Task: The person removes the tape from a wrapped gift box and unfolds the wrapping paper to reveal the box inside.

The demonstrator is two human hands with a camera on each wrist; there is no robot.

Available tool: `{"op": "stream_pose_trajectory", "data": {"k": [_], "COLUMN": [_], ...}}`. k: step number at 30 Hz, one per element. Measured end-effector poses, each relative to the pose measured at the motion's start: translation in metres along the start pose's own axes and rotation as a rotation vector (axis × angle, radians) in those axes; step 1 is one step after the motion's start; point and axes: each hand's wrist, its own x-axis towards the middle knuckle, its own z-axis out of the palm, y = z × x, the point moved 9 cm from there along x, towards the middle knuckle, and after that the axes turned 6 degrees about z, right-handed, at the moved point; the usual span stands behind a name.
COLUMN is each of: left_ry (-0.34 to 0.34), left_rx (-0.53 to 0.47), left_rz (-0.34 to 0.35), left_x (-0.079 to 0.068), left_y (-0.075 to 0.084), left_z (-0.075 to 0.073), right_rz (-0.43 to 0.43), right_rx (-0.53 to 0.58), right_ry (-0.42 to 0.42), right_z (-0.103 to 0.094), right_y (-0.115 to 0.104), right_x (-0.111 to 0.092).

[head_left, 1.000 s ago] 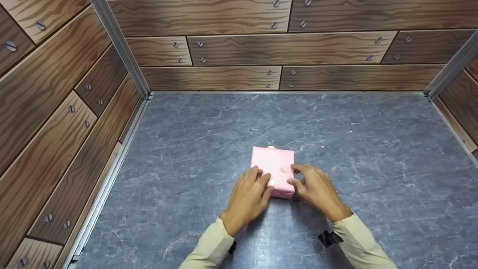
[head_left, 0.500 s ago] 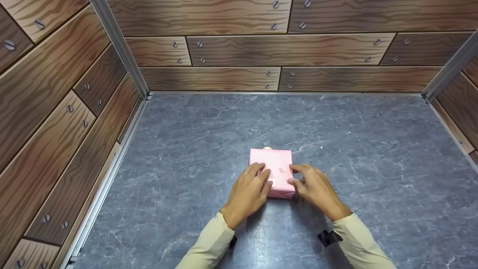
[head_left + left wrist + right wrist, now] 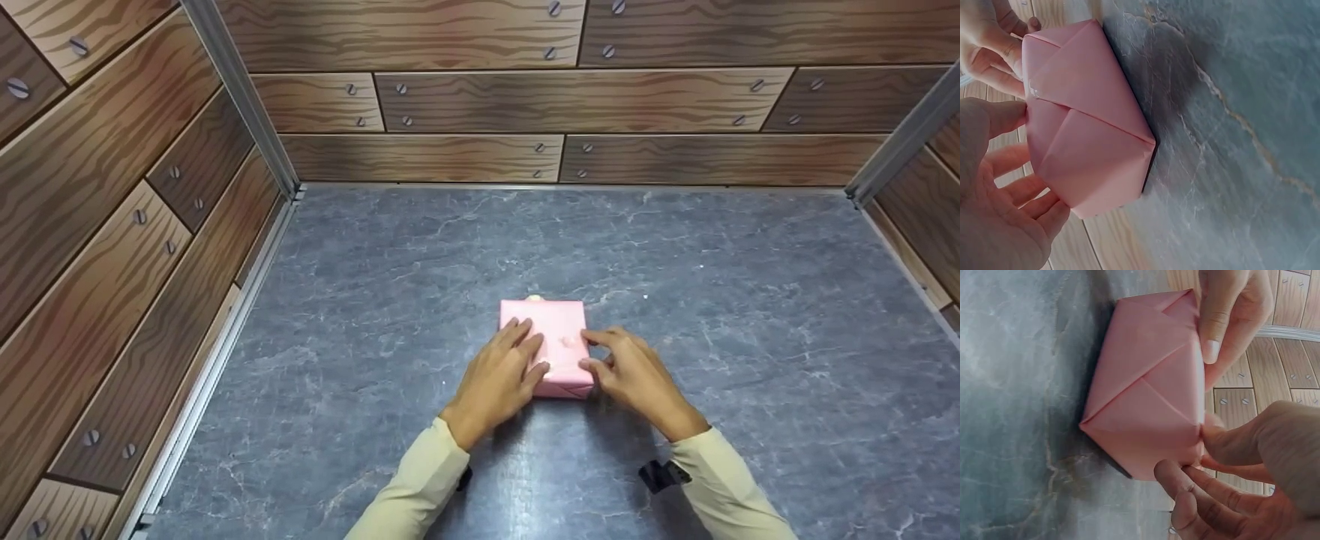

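Note:
A box in pink wrapping paper [image 3: 559, 319] lies on the grey marbled surface, its near end folded into overlapping triangular flaps. My left hand [image 3: 499, 375] rests on the left part of its top, fingers slightly spread, thumb near the front edge. My right hand [image 3: 641, 379] holds the right edge, index finger and thumb a little apart there. In the right wrist view, the right thumb [image 3: 1230, 444] presses at the upper edge while other fingers bend beside the box. A small pale lump [image 3: 534, 298] shows at the far edge, mostly hidden.
Wood-patterned panels [image 3: 472, 101] stand along the back and both sides, with metal rails [image 3: 217, 375] at their foot. The grey marbled tabletop [image 3: 375, 285] carries a few tiny white specks. Black wrist straps [image 3: 664, 476] show under the pale sleeves.
My left hand has slid forward over the box top, its fingers spreading. The box has shifted slightly left in view. My right hand has stayed at the right edge.

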Motion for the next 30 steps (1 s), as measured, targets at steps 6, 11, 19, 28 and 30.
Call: {"op": "stream_pose_trajectory", "data": {"k": [6,11,19,28,30], "left_ry": [0.018,0.022,0.041,0.046,0.043], "left_rx": [0.006,-0.001,0.017,0.02,0.02], "left_rz": [0.02,0.009,0.03,0.032,0.031], "left_x": [0.001,0.0,0.0,0.001,0.001], "left_y": [0.001,0.0,0.002,0.002,0.002], "left_z": [-0.002,-0.002,-0.003,-0.003,-0.003], "right_rz": [-0.01,-0.036,-0.045,0.003,0.005], "right_rx": [-0.031,-0.057,-0.089,-0.141,-0.149], "right_ry": [0.061,0.104,0.153,0.205,0.212], "right_z": [-0.011,-0.011,-0.001,0.006,0.008], "right_y": [-0.006,-0.016,-0.026,-0.025,-0.025], "right_x": [0.005,0.01,0.014,0.015,0.015]}}
